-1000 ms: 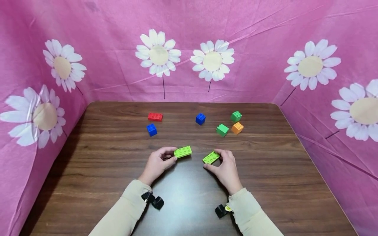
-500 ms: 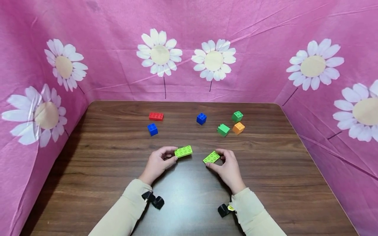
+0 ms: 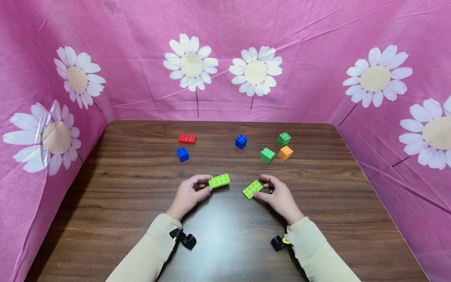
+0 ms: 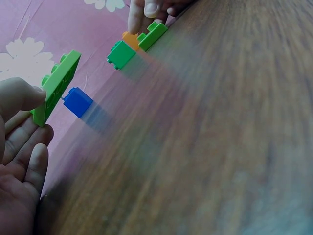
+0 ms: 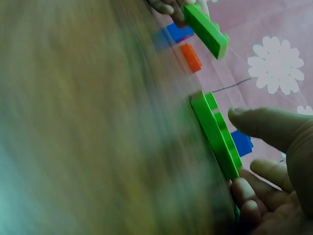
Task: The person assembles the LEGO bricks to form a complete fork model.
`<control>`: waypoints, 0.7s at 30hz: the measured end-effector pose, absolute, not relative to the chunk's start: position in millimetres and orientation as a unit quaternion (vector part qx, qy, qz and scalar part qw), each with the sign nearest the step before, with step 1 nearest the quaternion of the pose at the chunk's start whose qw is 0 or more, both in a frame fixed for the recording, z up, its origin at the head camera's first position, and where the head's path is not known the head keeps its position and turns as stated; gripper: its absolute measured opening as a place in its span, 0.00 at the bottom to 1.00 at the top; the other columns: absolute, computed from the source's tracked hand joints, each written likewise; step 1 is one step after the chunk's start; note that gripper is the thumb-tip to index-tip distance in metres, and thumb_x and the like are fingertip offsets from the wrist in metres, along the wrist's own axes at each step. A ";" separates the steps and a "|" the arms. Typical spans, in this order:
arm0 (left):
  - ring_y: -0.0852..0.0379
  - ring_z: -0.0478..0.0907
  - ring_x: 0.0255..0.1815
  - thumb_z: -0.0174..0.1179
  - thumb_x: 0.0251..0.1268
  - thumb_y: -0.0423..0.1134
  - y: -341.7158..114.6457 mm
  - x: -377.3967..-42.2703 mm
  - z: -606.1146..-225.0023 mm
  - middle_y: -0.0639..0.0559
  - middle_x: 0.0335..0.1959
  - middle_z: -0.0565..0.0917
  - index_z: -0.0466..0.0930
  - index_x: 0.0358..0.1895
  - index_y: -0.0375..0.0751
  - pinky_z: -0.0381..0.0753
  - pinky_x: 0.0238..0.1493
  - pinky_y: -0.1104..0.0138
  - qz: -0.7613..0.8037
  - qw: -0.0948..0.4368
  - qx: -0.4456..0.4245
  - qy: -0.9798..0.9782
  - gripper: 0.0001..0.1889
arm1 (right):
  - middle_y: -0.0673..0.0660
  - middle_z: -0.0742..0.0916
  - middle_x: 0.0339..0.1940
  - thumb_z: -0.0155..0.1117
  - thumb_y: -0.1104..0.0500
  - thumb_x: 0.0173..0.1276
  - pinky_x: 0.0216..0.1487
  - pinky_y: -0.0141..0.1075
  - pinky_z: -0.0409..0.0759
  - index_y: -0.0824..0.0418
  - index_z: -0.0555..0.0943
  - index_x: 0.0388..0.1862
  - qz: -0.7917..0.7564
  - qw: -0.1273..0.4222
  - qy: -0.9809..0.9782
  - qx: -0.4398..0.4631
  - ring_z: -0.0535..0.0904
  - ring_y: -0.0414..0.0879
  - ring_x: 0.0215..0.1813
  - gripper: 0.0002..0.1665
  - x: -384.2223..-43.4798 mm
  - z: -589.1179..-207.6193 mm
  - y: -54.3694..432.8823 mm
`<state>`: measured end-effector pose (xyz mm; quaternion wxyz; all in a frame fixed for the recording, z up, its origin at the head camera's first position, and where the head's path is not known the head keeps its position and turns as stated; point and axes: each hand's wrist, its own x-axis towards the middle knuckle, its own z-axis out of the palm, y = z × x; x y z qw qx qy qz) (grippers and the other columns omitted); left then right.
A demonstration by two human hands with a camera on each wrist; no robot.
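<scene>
My left hand [image 3: 186,196] pinches one end of a lime green eight-stud brick [image 3: 219,181] between thumb and fingers. In the left wrist view this brick [image 4: 57,88] is tilted and raised off the table. A second lime green brick [image 3: 251,190] lies studs up on the table to its right. Beside that brick is my right hand [image 3: 282,199], its thumb overlapping the near edge in the head view. The right wrist view shows the thumb [image 5: 269,125] apart from this brick [image 5: 215,134], while the other fingers [image 5: 244,193] are close by its lower end.
Farther back on the wooden table [image 3: 123,184] lie a red brick [image 3: 186,138], two blue bricks [image 3: 182,154], two green bricks [image 3: 267,155] and an orange brick [image 3: 285,152]. Pink cloth [image 3: 218,23] with white flowers surrounds the table's back and sides.
My right hand has loosened from its lime green brick and shifted right, wrist turning outward; the brick stays on the table. My left hand has kept its hold and place.
</scene>
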<state>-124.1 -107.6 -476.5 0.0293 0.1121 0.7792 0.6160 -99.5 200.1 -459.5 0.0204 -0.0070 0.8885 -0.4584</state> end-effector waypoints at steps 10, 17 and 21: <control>0.57 0.82 0.41 0.70 0.58 0.27 -107.4 -124.8 -478.6 0.47 0.45 0.87 0.86 0.52 0.39 0.81 0.42 0.71 0.618 0.026 0.111 0.778 0.17 | 0.54 0.86 0.44 0.78 0.62 0.58 0.42 0.35 0.75 0.61 0.81 0.60 -0.435 0.069 0.890 -0.113 0.79 0.48 0.45 0.30 -117.2 -456.7 220.1; 0.56 0.82 0.42 0.70 0.59 0.28 -106.9 -124.9 -479.0 0.44 0.46 0.87 0.85 0.52 0.38 0.80 0.43 0.72 0.625 0.029 0.108 0.772 0.17 | 0.50 0.84 0.39 0.75 0.64 0.59 0.39 0.33 0.75 0.56 0.83 0.60 -0.425 0.106 0.888 -0.142 0.76 0.46 0.41 0.27 -127.3 -454.7 224.5; 0.55 0.81 0.43 0.70 0.59 0.27 -105.9 -123.7 -476.7 0.42 0.46 0.87 0.84 0.53 0.36 0.79 0.43 0.72 0.625 0.033 0.101 0.774 0.18 | 0.50 0.84 0.37 0.76 0.64 0.59 0.37 0.34 0.75 0.55 0.85 0.56 -0.424 0.109 0.887 -0.147 0.76 0.46 0.40 0.25 -127.7 -453.9 225.6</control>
